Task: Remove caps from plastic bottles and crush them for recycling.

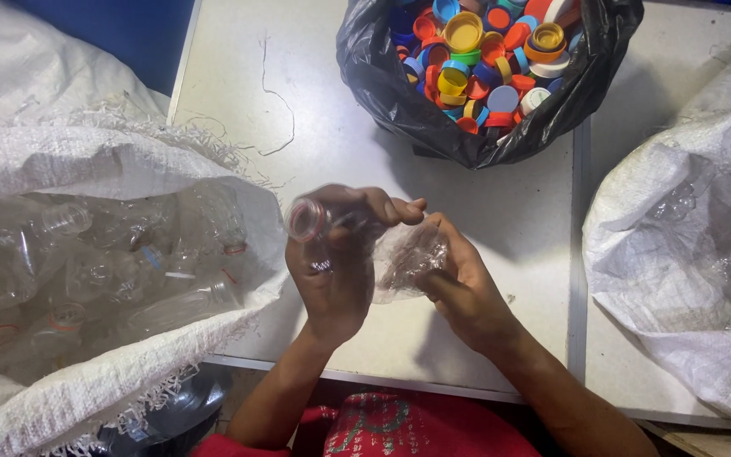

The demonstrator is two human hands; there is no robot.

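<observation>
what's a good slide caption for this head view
Two hands hold a clear plastic bottle between a sack of bottles and a bag of caps.

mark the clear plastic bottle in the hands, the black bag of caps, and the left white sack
clear crushed plastic bottle (pixel 408 258), head view, on its crumpled body
black plastic bag of coloured caps (pixel 382 80), head view, on its left wall
white woven sack of clear bottles (pixel 61 156), head view, on its folded upper rim
</observation>
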